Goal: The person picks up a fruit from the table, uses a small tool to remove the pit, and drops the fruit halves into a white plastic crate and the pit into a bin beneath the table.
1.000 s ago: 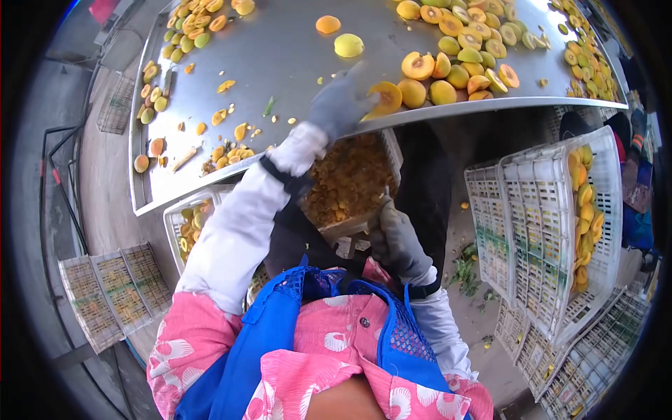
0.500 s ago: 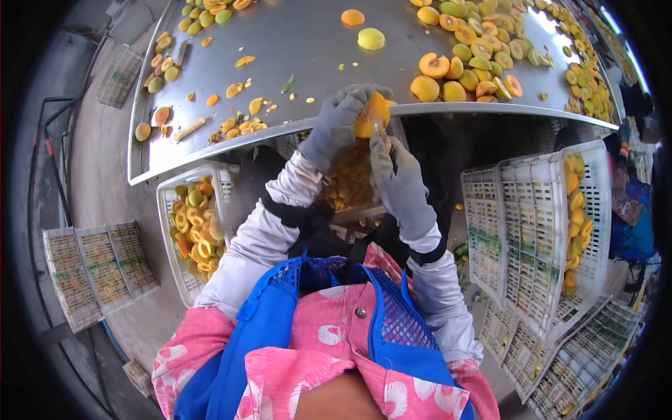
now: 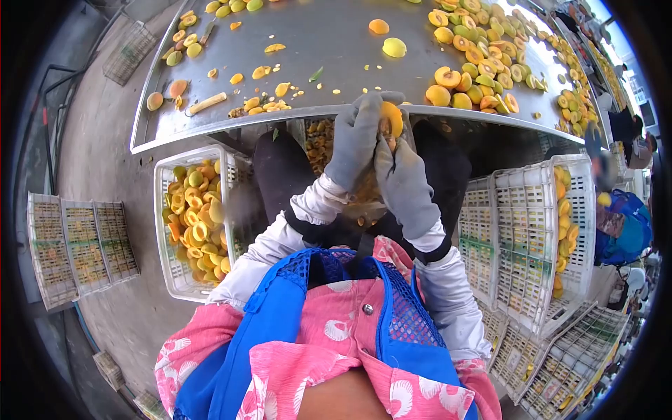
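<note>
My left hand [image 3: 355, 140], in a grey glove, is wrapped round an orange-fleshed fruit [image 3: 392, 119] just past the near edge of the metal table [image 3: 315, 63]. The cut side of the fruit shows a brown middle. My right hand [image 3: 406, 178], gloved too, is closed with its fingertips against the lower side of the fruit; what it grips is too hidden to make out. Halved fruits [image 3: 483, 52] lie heaped on the table's right part. A yellow-green fruit [image 3: 394, 47] and an orange one [image 3: 379, 26] lie beyond my hands.
A white crate [image 3: 164, 231] of fruit halves stands left of my legs. Stacked crates [image 3: 514, 238] stand at the right, with fruit in the top one. An upended crate [image 3: 80, 245] is at the far left. A wooden-handled tool [image 3: 207, 103] lies on the table. People [image 3: 623, 126] are at the upper right.
The view has shifted, so the table and crates appear moved. The fruit has turned between my hands and shows its cut middle. Both hands are closer together.
</note>
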A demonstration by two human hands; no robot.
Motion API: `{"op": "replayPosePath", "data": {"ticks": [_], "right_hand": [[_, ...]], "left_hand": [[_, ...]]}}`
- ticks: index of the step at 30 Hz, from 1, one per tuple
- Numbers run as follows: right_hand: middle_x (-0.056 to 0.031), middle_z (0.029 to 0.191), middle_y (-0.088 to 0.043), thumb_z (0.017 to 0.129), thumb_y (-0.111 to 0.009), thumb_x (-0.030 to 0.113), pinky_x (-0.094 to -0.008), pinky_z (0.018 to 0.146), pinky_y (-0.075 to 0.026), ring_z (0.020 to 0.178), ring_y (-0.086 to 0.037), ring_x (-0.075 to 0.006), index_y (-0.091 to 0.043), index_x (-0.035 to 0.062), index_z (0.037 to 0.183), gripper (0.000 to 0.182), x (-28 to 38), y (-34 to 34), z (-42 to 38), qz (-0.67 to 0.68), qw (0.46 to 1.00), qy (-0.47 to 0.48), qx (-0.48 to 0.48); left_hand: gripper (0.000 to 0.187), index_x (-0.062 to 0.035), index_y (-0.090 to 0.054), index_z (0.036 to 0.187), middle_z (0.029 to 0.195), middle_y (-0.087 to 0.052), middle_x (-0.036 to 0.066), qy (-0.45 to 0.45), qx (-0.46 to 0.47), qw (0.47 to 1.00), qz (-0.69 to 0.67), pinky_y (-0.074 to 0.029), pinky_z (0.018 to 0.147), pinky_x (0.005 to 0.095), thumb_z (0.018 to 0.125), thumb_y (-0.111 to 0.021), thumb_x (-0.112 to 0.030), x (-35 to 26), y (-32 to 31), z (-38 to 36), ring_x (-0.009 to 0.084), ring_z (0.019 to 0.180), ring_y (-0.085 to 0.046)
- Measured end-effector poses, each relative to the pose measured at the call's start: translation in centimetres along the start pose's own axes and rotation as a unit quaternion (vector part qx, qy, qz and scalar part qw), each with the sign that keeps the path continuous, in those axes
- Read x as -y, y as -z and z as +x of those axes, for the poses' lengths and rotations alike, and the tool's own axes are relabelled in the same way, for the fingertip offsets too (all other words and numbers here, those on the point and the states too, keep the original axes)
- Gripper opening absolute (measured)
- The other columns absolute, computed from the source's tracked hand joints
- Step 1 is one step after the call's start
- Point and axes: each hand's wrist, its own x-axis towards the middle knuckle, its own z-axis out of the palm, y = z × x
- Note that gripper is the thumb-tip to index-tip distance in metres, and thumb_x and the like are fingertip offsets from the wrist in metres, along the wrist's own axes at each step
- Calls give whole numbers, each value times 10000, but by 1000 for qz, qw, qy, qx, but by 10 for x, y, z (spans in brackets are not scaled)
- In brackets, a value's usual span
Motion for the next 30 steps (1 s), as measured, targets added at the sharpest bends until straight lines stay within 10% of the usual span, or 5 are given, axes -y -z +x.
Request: {"op": "replayPosePath", "data": {"ticks": [17, 19, 23, 27, 30], "right_hand": [[-195, 671, -610, 999, -490, 375, -432, 513, -469, 574, -617, -385, -531, -6, 968, 385, -2, -3, -11, 129, 986, 100, -30], [-13, 597, -505, 1034, -410, 339, -299, 416, -381, 446, -459, -127, -536, 80, 878, 328, 32, 26, -8, 303, 882, -298, 203], [64, 532, -326, 1025, -367, 489, -242, 345, -264, 364, -286, -61, -433, 149, 805, 411, 35, 31, -11, 365, 836, -340, 230], [91, 546, -254, 987, -376, 594, -217, 352, -207, 388, -198, -32, -424, 158, 830, 465, 11, 36, -5, 559, 657, -337, 377], [103, 566, -226, 974, -397, 607, -197, 361, -166, 406, -158, -22, -437, 161, 870, 460, -4, 27, -4, 632, 571, -310, 423]], "left_hand": [[341, 27, -664, 1052, 942, -677, 84, -63, -16, 994, 90, -512, 683, 266, 1010, -444, -229, -10, -1, -13, 120, 770, -604], [301, 14, -678, 1035, 954, -684, 40, 8, 3, 998, 66, -490, 699, 254, 1000, -476, -206, -8, 3, -9, 84, 812, -584], [288, -1, -704, 954, 786, -653, 7, 21, -51, 983, 178, -465, 630, 242, 975, -511, -214, -2, 3, -5, 68, 689, -553], [293, -22, -717, 891, 681, -625, -3, -106, -28, 940, 322, -457, 603, 233, 964, -526, -231, -6, -3, -2, 75, 605, -528], [314, -6, -706, 909, 760, -665, 31, -5, 54, 974, 221, -484, 650, 259, 980, -509, -239, -7, 4, 3, 109, 643, -565]]}}
